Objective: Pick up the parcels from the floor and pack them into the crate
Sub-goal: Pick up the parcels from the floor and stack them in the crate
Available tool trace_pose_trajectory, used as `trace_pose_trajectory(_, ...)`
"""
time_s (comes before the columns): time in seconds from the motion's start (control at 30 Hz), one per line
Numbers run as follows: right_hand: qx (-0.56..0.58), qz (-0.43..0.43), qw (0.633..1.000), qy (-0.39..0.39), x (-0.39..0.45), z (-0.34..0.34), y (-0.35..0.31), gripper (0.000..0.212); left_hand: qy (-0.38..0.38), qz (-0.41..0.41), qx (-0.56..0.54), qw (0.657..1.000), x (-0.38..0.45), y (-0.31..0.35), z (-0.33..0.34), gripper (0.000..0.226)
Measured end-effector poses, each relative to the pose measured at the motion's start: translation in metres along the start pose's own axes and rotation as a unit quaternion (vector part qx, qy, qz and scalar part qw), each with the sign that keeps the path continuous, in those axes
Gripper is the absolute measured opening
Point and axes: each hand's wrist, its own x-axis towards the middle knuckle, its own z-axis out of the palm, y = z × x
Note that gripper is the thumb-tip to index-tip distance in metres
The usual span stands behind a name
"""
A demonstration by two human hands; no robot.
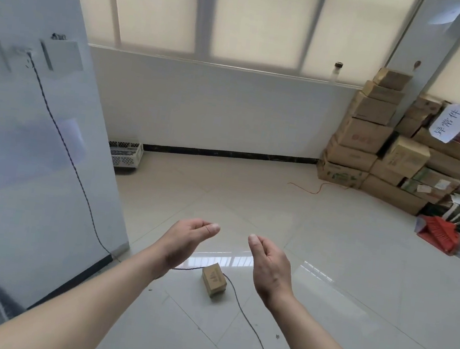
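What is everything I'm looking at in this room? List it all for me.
Small brown cardboard parcel: one, on the floor between the hands.
Dark twisted cable: one, down the left wall, across the floor beside the parcel.
White slotted plastic crate: one, by the far wall, left.
Stacked brown cardboard boxes: many, far right corner.
White paper sign: one, on the boxes.
Red broom: one, right, on the floor.
Thin orange cord: one, before the boxes.
Left hand: empty, fingers relaxed.
Right hand: empty, fingers relaxed.
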Motion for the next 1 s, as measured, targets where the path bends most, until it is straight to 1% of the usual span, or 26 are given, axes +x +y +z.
trace_pose_trajectory(0.1, 0.0, -0.004, 1.0, -0.015, 0.043, -0.003, 0.002, 0.043, 0.013, -0.004, 0.002, 1.0, 0.034, 0.009, 0.009, 0.008)
trace_pose_trajectory(0.3, 0.006, -0.011, 0.998, -0.06, 0.132, -0.013, -0.003, 0.038, 0.057, -0.021, -0.01, 0.998, 0.105, 0.033, 0.026, 0.009)
trace_pose_trajectory(0.43, -0.016, -0.012, 0.996, -0.088, 0.182, -0.02, -0.001, 0.041, 0.088, -0.032, -0.027, 0.995, 0.142, 0.042, 0.038, 0.007)
trace_pose_trajectory(0.6, -0.025, -0.012, 0.993, -0.114, 0.229, -0.02, 0.001, 0.043, 0.104, -0.048, -0.031, 0.993, 0.183, 0.047, 0.047, 0.008)
trace_pose_trajectory(0.8, -0.032, 0.004, 0.992, -0.121, 0.278, -0.011, 0.002, 0.046, 0.105, -0.062, -0.032, 0.992, 0.238, 0.042, 0.041, 0.006)
trace_pose_trajectory(0.83, -0.03, 0.01, 0.992, -0.124, 0.286, -0.007, 0.002, 0.047, 0.103, -0.064, -0.034, 0.992, 0.249, 0.04, 0.039, 0.006)
trace_pose_trajectory(0.9, -0.024, 0.015, 0.992, -0.123, 0.302, -0.001, 0.001, 0.06, 0.096, -0.072, -0.039, 0.992, 0.274, 0.035, 0.034, 0.008)
trace_pose_trajectory(0.93, -0.021, 0.017, 0.992, -0.12, 0.307, 0.002, 0.0, 0.068, 0.09, -0.082, -0.045, 0.992, 0.282, 0.033, 0.032, 0.013)
trace_pose_trajectory(0.97, -0.016, 0.024, 0.993, -0.112, 0.318, 0.007, -0.002, 0.071, 0.081, -0.088, -0.057, 0.991, 0.297, 0.031, 0.028, 0.026)
trace_pose_trajectory(1.0, -0.011, 0.029, 0.994, -0.107, 0.324, 0.01, -0.005, 0.067, 0.076, -0.097, -0.07, 0.99, 0.307, 0.03, 0.025, 0.046)
